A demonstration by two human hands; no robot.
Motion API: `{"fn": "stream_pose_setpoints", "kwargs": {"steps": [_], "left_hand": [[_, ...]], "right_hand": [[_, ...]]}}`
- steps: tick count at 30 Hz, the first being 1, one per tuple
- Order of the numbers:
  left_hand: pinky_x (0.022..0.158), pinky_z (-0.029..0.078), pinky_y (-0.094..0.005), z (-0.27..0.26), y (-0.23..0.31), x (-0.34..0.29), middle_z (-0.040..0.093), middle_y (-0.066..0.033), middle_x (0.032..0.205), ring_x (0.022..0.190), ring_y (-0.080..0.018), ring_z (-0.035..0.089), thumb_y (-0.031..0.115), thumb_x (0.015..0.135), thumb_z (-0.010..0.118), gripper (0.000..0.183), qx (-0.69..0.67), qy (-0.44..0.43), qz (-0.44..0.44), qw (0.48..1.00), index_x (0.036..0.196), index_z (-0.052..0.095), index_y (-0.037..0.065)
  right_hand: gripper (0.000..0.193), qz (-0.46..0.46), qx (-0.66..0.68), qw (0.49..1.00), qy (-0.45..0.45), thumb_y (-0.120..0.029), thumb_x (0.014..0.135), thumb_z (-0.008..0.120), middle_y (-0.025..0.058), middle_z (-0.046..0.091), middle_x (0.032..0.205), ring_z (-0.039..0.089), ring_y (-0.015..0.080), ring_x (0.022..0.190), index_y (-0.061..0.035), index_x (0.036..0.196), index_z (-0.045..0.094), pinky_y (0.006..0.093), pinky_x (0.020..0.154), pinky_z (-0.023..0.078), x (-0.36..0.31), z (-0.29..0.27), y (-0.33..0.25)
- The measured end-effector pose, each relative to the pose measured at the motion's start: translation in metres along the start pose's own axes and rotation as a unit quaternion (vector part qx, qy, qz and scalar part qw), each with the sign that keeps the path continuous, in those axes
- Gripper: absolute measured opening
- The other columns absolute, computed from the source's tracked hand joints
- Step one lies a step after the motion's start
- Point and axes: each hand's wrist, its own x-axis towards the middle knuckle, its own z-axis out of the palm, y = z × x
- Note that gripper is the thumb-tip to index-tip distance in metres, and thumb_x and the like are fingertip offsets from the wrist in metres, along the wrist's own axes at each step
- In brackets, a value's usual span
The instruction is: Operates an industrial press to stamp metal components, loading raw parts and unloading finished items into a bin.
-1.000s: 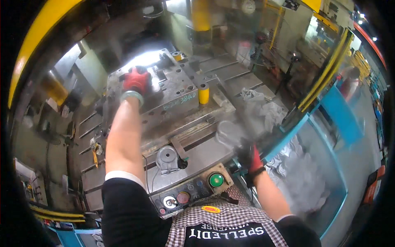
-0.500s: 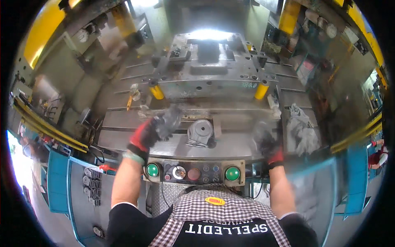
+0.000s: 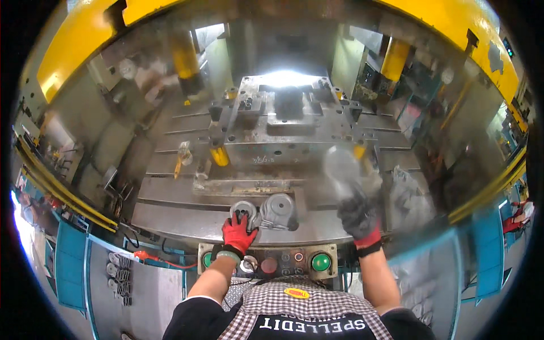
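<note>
My left hand [image 3: 238,234], in a red and black glove, has its fingers over a round grey metal part [image 3: 243,209] at the front of the press bed. Right beside it lies a similar grey metal part [image 3: 279,212], with a round raised top and a hole in it. My right hand [image 3: 359,220], gloved the same way, is closed round the near end of another grey metal piece [image 3: 342,170]. That piece is lifted above the bed and smeared by motion, so its exact shape is unclear.
Ahead stands a steel die [image 3: 260,135] with yellow posts [image 3: 219,156]. A control box with green buttons [image 3: 321,262] sits at the near edge. Grey cloth [image 3: 409,192] lies to the right, a yellow-handled brush [image 3: 179,165] to the left. Metal parts [image 3: 119,280] lie lower left.
My left hand has brought its metal part right and nearer, down beside the part on the bed. My right hand now holds its piece more clearly in view, pointing forward. The view has tilted up.
</note>
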Motion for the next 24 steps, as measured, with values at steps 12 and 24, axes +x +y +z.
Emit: {"fn": "stream_pose_setpoints", "kwargs": {"steps": [12,24], "left_hand": [[0.098,0.029,-0.0489,-0.060,-0.077,-0.034,0.045,-0.0129,0.127,0.116,-0.0339,0.040,0.043,0.073,0.062,0.055,-0.084,0.079,-0.086,0.990,0.119,0.053,0.013],[0.083,0.045,-0.0425,-0.060,-0.122,-0.067,0.055,-0.0207,0.110,0.100,-0.0359,0.055,0.041,0.080,0.057,0.049,-0.210,0.015,-0.166,0.964,0.117,0.053,0.009]], "right_hand": [[0.050,0.006,0.261,0.964,-0.052,-0.042,0.092,0.036,0.0099,0.052,0.124,0.053,0.0286,0.108,-0.0079,0.127,0.045,0.0423,0.097,0.040,0.256,0.100,0.023],[0.059,0.057,0.187,0.981,0.002,-0.053,0.089,0.038,0.0125,0.053,0.122,0.052,0.0292,0.109,-0.0067,0.126,0.046,0.0454,0.096,0.040,0.234,0.096,0.025]]}}
